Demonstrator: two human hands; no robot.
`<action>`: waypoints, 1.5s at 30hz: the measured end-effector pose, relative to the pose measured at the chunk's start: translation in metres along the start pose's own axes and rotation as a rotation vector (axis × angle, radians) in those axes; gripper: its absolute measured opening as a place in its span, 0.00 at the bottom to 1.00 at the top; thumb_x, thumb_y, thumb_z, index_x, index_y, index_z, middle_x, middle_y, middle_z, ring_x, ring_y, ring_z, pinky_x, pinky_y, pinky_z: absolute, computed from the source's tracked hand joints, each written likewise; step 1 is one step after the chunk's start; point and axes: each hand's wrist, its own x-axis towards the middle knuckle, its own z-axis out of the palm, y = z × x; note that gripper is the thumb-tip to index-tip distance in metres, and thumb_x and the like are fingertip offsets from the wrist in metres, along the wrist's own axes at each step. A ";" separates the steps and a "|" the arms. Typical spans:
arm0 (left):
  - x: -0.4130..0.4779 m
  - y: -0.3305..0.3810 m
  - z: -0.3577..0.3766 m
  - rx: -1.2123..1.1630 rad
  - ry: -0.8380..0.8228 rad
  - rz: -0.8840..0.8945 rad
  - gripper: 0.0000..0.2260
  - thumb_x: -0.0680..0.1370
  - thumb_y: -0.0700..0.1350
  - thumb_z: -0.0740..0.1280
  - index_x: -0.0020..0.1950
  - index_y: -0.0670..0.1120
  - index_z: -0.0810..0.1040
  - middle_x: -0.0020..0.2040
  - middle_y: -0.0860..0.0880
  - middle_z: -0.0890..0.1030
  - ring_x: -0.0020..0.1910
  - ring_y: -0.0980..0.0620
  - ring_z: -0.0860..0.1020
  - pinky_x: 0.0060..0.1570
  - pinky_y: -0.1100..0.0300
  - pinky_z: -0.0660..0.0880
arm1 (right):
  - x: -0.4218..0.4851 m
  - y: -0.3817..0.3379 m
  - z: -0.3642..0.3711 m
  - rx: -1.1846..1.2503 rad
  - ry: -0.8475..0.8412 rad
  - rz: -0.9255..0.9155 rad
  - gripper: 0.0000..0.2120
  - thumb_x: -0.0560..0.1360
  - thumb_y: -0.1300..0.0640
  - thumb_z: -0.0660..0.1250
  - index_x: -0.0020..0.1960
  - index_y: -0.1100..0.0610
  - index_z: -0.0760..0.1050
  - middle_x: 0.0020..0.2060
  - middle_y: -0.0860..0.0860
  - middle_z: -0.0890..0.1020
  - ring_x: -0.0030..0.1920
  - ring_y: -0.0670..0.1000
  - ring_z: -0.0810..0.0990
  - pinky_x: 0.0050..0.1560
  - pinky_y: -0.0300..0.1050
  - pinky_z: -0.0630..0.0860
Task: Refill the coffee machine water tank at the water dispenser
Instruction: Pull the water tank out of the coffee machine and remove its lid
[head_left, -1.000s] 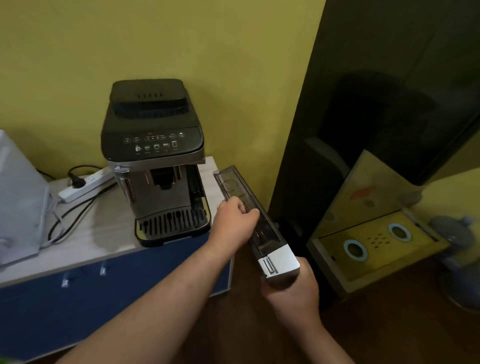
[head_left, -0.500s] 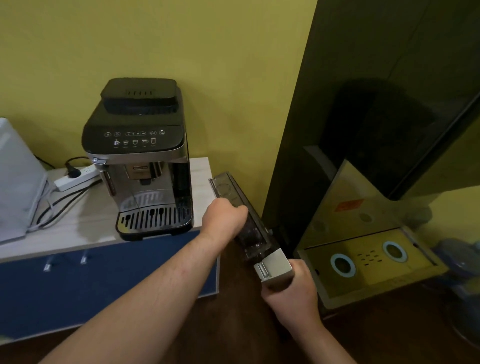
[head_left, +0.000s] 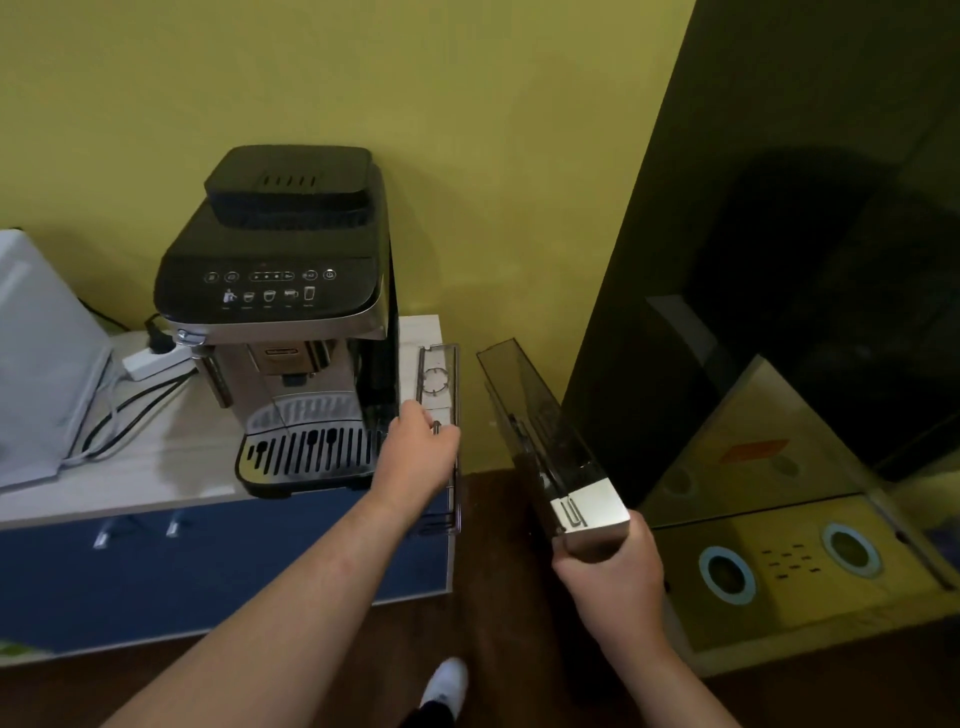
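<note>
Smoked clear plastic: I am holding the water tank (head_left: 545, 431) in my right hand (head_left: 613, 577), fingers wrapped around its silver front end, body angling away toward 11 o'clock. Tank is hanging clear of the coffee machine (head_left: 291, 322), which sits at 9 o'clock from it. My left hand (head_left: 421, 457) is gripping the tank lid (head_left: 439, 395), held apart just beside the machine. Judging: rigid, thin-walled, light while empty, likely slick; heavy and sloshing once filled. I am planning to support underneath, keeping it level.
</note>
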 end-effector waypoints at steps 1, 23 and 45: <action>0.009 -0.003 0.005 0.056 -0.002 -0.012 0.12 0.74 0.51 0.66 0.52 0.48 0.67 0.51 0.45 0.74 0.41 0.49 0.74 0.36 0.54 0.72 | 0.007 0.000 0.004 0.002 0.015 0.013 0.28 0.61 0.61 0.79 0.53 0.45 0.70 0.48 0.45 0.77 0.50 0.46 0.76 0.48 0.44 0.79; 0.185 -0.074 0.096 0.488 -0.010 -0.084 0.21 0.76 0.44 0.64 0.66 0.37 0.70 0.67 0.37 0.69 0.64 0.39 0.70 0.55 0.47 0.75 | 0.134 -0.004 0.070 -0.035 0.019 0.134 0.30 0.62 0.61 0.79 0.55 0.43 0.68 0.52 0.49 0.78 0.56 0.51 0.78 0.48 0.45 0.80; 0.122 -0.014 0.041 -0.285 0.044 0.047 0.20 0.82 0.52 0.60 0.69 0.43 0.74 0.64 0.47 0.75 0.65 0.48 0.73 0.62 0.54 0.71 | 0.102 -0.024 0.004 -0.016 -0.048 0.080 0.28 0.64 0.70 0.76 0.53 0.47 0.67 0.42 0.37 0.71 0.42 0.37 0.72 0.38 0.29 0.66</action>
